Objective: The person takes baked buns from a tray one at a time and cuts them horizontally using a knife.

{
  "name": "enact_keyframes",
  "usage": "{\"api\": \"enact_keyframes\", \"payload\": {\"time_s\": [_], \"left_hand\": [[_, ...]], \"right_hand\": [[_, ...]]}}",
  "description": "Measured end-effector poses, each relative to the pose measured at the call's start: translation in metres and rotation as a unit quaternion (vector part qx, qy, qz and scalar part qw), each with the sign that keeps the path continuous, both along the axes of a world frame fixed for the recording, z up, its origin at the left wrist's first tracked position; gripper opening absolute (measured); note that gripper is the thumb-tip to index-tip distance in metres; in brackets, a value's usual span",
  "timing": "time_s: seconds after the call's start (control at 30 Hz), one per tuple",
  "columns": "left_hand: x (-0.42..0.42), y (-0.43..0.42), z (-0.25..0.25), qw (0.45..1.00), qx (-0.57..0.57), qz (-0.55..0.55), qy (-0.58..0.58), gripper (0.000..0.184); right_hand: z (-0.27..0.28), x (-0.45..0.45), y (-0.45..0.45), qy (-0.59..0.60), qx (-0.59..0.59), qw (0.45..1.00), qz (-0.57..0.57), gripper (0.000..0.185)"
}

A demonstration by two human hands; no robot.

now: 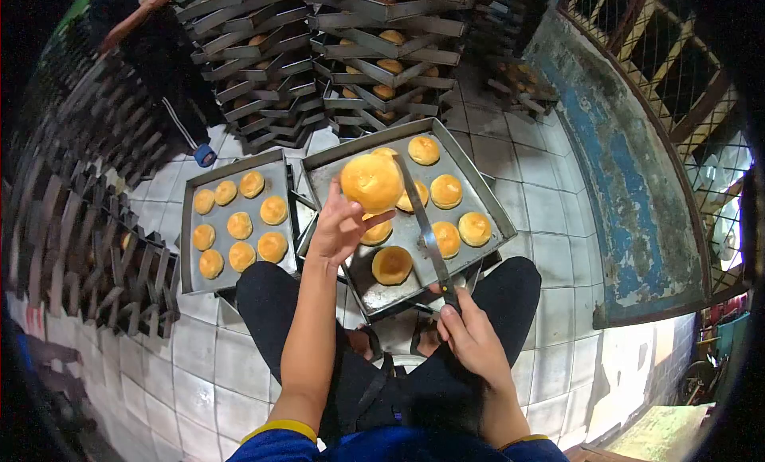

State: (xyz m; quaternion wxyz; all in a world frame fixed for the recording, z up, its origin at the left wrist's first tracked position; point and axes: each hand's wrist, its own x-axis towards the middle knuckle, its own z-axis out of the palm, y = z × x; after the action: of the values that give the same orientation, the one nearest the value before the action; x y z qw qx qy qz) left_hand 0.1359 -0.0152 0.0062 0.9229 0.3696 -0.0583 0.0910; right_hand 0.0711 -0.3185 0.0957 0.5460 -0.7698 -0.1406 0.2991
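A round golden bun [371, 182] is held up in my left hand [341, 227], with my fingers around its lower left side. My right hand [475, 334] grips the dark handle of a long knife [431, 240]. The blade points up and away, and its tip end appears close to the bun's right edge; whether it touches I cannot tell. Beneath both hands lies a metal baking tray [498, 199] with several buns. One bun [392, 265] near its front edge looks browner and flatter than the others.
To the left, a second baking tray [189, 247] holds several golden buns. Tall stacks of trays [390, 64] with buns inside rise at the back and left. Another person's leg with a blue sandal [205, 154] shows at the back left. A worn blue-grey wall [629, 183] stands right.
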Motion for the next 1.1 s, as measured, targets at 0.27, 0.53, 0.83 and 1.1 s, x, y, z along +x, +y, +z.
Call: {"api": "enact_keyframes", "payload": {"time_s": [0.27,0.53,0.83,1.1], "left_hand": [[0.015,0.002,-0.009,0.968,-0.210,0.113,0.080,0.042],[0.016,0.002,-0.033,0.964,-0.168,0.156,0.136,0.044],[0.024,-0.016,-0.034,0.954,-0.191,0.207,0.104,0.043],[0.024,-0.023,-0.031,0.951,-0.161,0.230,0.125,0.047]], "right_hand": [[-0.017,-0.022,0.002,-0.063,-0.031,0.996,0.056,0.044],[-0.003,-0.024,0.019,-0.084,-0.065,0.994,0.025,0.044],[-0.011,-0.026,0.034,-0.076,-0.074,0.994,0.035,0.045],[-0.008,-0.033,0.027,-0.089,-0.080,0.992,0.028,0.045]]}}
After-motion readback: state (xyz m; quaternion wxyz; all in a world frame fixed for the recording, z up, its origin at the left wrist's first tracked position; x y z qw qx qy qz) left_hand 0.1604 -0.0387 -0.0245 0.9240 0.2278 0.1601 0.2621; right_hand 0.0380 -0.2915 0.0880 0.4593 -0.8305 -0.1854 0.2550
